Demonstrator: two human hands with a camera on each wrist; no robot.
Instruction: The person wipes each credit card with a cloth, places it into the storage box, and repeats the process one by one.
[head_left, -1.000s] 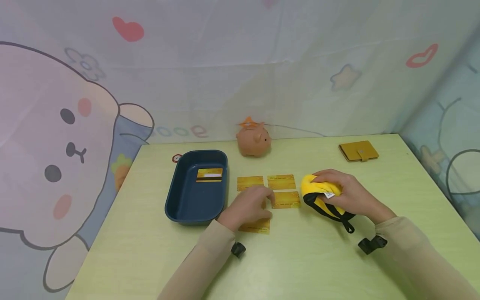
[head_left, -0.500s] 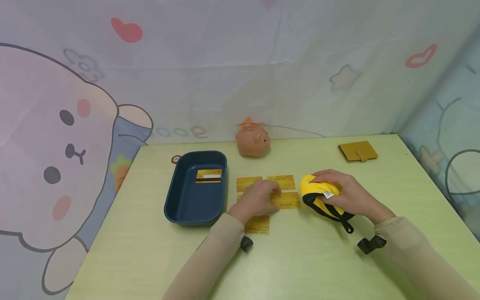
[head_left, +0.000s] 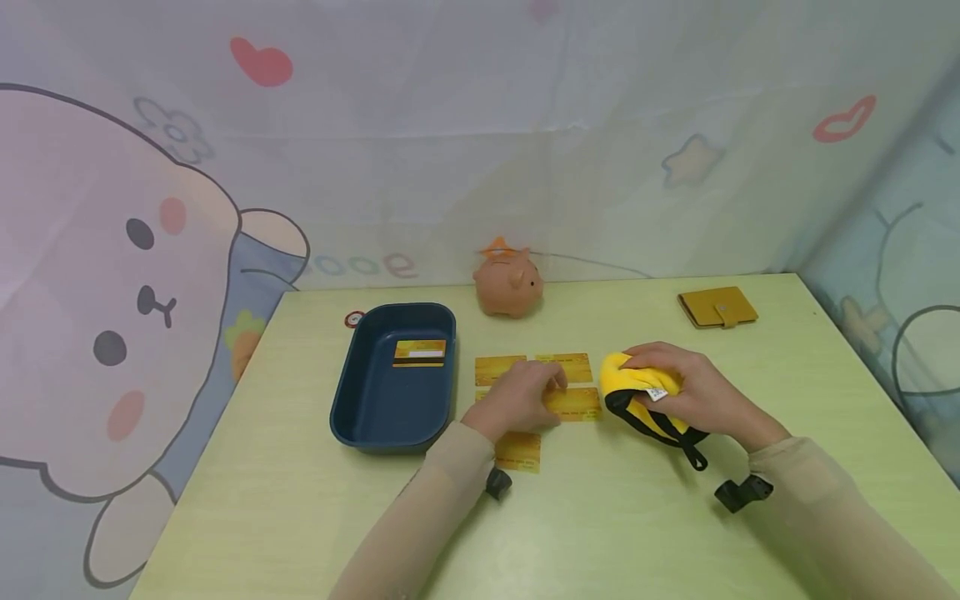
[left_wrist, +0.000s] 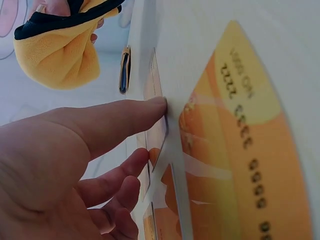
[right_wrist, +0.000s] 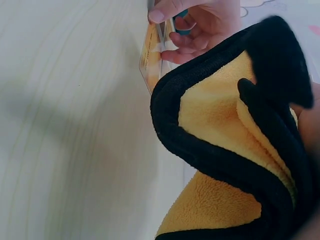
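Note:
My left hand (head_left: 519,398) hovers low over several gold bank cards laid out on the table. In the left wrist view its thumb and index fingertip are spread, right at the edges of one bank card (head_left: 579,405); whether they press on it is unclear. Nearer the wrist lies another bank card (left_wrist: 240,150) with raised numbers. Part of the group is hidden beneath the hand. On the right, my right hand (head_left: 693,387) grips a bunched yellow cloth (head_left: 618,375) with black edging, a white tag and a hanging loop.
A dark blue tray (head_left: 341,392) stands left of the cards, with one bank card (head_left: 420,353) inside. Behind are a pink piggy bank (head_left: 507,286) and, far right, a mustard wallet (head_left: 717,307). A small red-rimmed round piece (head_left: 354,319) lies beside the tray's back corner.
My left hand has moved right and slightly forward across the cards over the second, then nearly stopped at the middle-right card. The right hand and the cloth have stayed put.

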